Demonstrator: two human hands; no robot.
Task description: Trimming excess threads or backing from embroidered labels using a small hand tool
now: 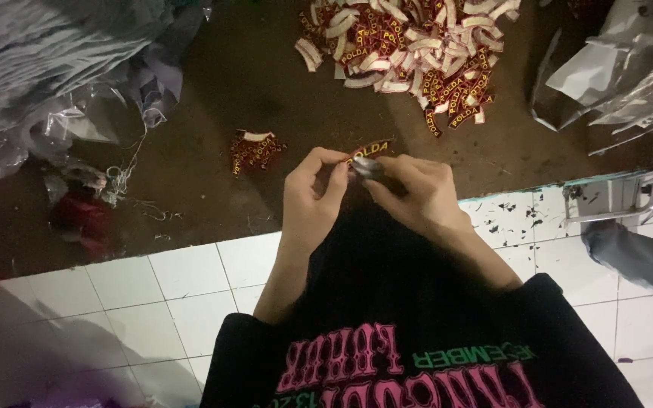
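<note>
Your left hand (pixel 313 189) and right hand (pixel 415 193) meet fingertip to fingertip, both pinched shut on one small red woven label (pixel 366 149) that pokes up just beyond your fingers. A small stack of labels (pixel 254 149) lies just left of your left fingers, and a big loose heap of labels (pixel 410 53) sits well beyond them on the brown mat (pixel 213 83).

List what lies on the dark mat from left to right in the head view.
Crumpled grey plastic bags → red bundle → small stack of labels → left hand → right hand, both holding one label → clear plastic wrapping.
</note>
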